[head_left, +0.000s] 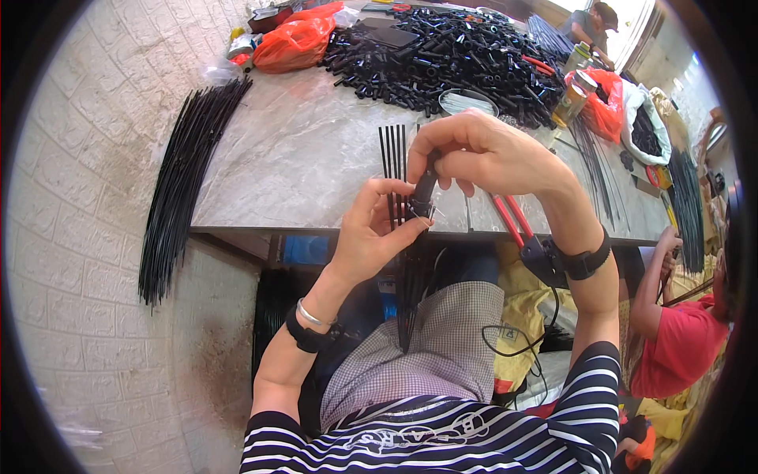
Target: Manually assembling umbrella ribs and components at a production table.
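Observation:
Close to the table's front edge, my left hand point(365, 233) is closed around a bundle of thin black rods point(392, 150). Their upper ends fan out over the tabletop, and the lower part hangs down toward my lap. My right hand point(493, 154) reaches over from the right, its thumb and fingers pinching a short black tubular piece point(425, 188). That piece stands at the left fingertips, against the rods. Fine pale strands show near its lower end. Whether the rods enter the piece is hidden by my fingers.
A big heap of black tubular pieces point(450, 63) covers the far table. Long black rods point(185, 186) lie along its left edge. Red handles point(513, 220) jut beside my right forearm. Orange bags point(298, 39) and a round dish point(467, 103) stand farther off. Other people work at the right.

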The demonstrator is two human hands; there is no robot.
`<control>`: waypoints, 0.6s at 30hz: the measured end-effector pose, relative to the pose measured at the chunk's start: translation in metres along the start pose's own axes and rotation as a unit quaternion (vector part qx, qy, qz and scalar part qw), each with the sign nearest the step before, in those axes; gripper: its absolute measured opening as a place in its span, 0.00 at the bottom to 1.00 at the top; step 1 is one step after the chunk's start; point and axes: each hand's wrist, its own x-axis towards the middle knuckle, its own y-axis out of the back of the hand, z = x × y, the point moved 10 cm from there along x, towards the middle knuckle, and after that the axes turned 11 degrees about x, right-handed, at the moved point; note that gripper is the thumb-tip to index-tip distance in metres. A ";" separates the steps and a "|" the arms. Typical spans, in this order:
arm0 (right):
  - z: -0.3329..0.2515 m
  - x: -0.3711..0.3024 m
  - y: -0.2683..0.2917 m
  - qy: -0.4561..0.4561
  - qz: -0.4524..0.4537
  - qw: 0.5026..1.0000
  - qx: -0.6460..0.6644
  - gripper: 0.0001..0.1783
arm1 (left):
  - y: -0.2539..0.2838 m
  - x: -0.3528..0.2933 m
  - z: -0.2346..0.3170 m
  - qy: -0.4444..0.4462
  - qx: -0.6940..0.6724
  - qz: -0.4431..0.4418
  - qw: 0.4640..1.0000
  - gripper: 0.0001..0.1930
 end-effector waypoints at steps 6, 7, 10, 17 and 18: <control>-0.005 -0.004 -0.003 0.010 0.008 1.000 -0.004 0.14 | 0.000 -0.001 0.000 0.004 -0.002 -0.006 1.000 0.18; -0.004 -0.005 -0.004 0.009 0.009 1.000 -0.003 0.14 | -0.002 -0.001 0.001 0.000 -0.006 -0.011 1.000 0.18; -0.009 -0.005 -0.003 0.048 0.037 0.998 0.024 0.15 | -0.003 -0.001 0.000 -0.002 -0.023 -0.013 1.000 0.17; -0.014 -0.010 0.000 0.031 0.099 0.994 -0.024 0.14 | -0.006 0.000 0.002 0.005 -0.044 -0.024 0.999 0.16; -0.014 -0.011 -0.001 0.024 0.093 0.995 -0.037 0.14 | -0.006 0.001 0.001 0.000 -0.032 -0.030 0.999 0.16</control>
